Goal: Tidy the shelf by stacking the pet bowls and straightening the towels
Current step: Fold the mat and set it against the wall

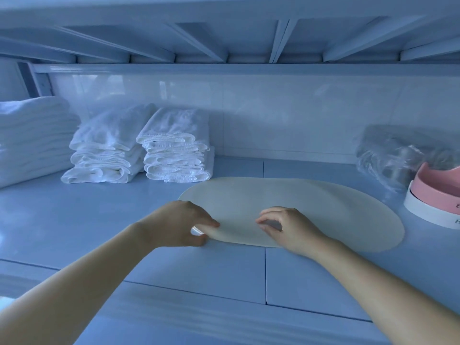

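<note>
The mat (311, 207) is pinched at its near edge by the left hand (181, 225), while the right hand (288, 227) rests loosely arched fingertips on it. It is best slid flat, kept clear of the stacked bowls (435, 192) at far right and the towels (171, 150) at back left.

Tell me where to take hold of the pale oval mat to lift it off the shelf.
Pinch the mat at its near-left rim, coming from the front. It lies flat and thin, so only an edge offers purchase; that rim sits raised a little where the left hand pinches it.
</note>
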Available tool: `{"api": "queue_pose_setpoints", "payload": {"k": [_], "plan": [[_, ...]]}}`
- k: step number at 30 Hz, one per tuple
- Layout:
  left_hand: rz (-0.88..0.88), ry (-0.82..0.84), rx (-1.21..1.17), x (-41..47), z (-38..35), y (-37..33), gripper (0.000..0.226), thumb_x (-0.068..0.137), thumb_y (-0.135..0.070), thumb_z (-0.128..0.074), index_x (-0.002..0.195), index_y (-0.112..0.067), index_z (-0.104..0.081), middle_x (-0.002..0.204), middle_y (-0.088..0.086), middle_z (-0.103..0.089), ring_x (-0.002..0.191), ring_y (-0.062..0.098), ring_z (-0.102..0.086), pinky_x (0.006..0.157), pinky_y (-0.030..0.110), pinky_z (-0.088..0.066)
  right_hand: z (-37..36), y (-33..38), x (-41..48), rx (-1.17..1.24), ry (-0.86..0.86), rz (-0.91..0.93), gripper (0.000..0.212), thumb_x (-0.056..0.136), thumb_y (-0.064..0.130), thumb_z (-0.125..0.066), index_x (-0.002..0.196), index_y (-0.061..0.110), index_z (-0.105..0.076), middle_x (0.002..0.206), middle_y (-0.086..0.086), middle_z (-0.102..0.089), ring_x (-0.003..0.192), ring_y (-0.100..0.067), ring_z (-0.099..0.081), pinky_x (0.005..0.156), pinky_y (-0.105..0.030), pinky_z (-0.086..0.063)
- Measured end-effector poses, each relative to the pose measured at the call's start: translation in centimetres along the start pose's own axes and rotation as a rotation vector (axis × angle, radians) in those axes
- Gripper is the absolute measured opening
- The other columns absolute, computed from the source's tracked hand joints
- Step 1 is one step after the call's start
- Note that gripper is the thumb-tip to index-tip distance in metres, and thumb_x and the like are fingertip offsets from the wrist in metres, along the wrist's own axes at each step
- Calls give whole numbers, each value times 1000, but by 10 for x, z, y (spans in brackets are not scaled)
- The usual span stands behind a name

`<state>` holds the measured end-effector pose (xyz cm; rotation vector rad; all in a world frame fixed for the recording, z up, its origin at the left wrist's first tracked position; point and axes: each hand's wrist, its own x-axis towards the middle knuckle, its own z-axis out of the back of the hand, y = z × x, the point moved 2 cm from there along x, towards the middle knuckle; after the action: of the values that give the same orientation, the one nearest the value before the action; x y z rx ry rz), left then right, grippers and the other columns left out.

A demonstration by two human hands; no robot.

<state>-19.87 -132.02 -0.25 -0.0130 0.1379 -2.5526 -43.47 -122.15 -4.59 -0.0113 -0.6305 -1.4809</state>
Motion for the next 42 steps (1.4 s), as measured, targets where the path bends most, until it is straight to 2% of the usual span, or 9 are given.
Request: {"api": "queue_pose_setpoints", "payload": {"k": [9,13,18,23,28,31,36,39,42], "plan": [[36,-58,-9,8,-1,8,28,84,-36,-53,110,-44,-62,113,-22,-60,105,5,-55,91,24,-43,1,-3,-1,16,13,-7,17,90,26,-58,99,19,-70,107,8,-66,102,-9,-59,91,-27,-46],[64,-282,14,16,-8,21,42,79,-10,-54,97,-47,-63,95,-33,-57,88,-6,-53,66,2,-33,1,-5,0,38,25,-15,17,89,27,-58,100,20,-70,109,9,-66,102,-8,-59,91,-27,-46],[75,-451,-39,24,1,20,31,78,-2,-54,86,-28,-70,94,-19,-66,88,8,-59,76,22,-46,3,-9,1,41,38,-28,17,88,27,-59,100,22,-69,108,11,-66,102,-6,-59,90,-27,-47],[-156,-599,-36,43,24,-12,32,79,8,-56,83,-19,-73,90,-9,-71,85,15,-64,75,28,-50,19,-18,3,-16,-1,-78,18,86,28,-58,100,24,-70,108,10,-68,102,-10,-61,89,-29,-48],[-275,-523,54,81,32,-49,42,82,9,-51,97,-25,-71,102,-7,-68,95,14,-61,77,30,-50,60,-46,-6,-49,-60,-171,17,86,27,-59,99,27,-70,107,12,-68,100,-7,-60,87,-24,-46],[-422,-544,66,103,31,-81,43,79,13,-50,93,-23,-71,101,-7,-68,98,13,-61,76,25,-49,80,-65,-23,-92,-46,-225,18,85,26,-60,100,26,-70,106,11,-69,99,-8,-61,86,-22,-46],[-711,-463,107,139,26,-152,44,68,18,-48,89,-14,-70,95,-1,-71,95,20,-63,76,35,-52,106,-97,-56,-105,-78,-347,19,85,23,-59,100,26,-71,105,13,-68,98,-5,-60,79,-16,-41],[-718,-368,67,162,10,-185,30,81,0,-51,96,-20,-68,107,-5,-66,108,19,-56,87,33,-46,116,-113,-74,-87,-87,-419,20,85,22,-59,101,27,-70,106,14,-68,95,-4,-58,81,-16,-41],[-584,-246,50,176,-12,-195,30,87,-21,-55,114,-33,-57,126,-14,-54,120,11,-45,96,24,-37,119,-123,-84,-85,-91,-459,19,84,22,-60,100,26,-70,105,12,-68,95,-6,-59,82,-19,-43]]}}
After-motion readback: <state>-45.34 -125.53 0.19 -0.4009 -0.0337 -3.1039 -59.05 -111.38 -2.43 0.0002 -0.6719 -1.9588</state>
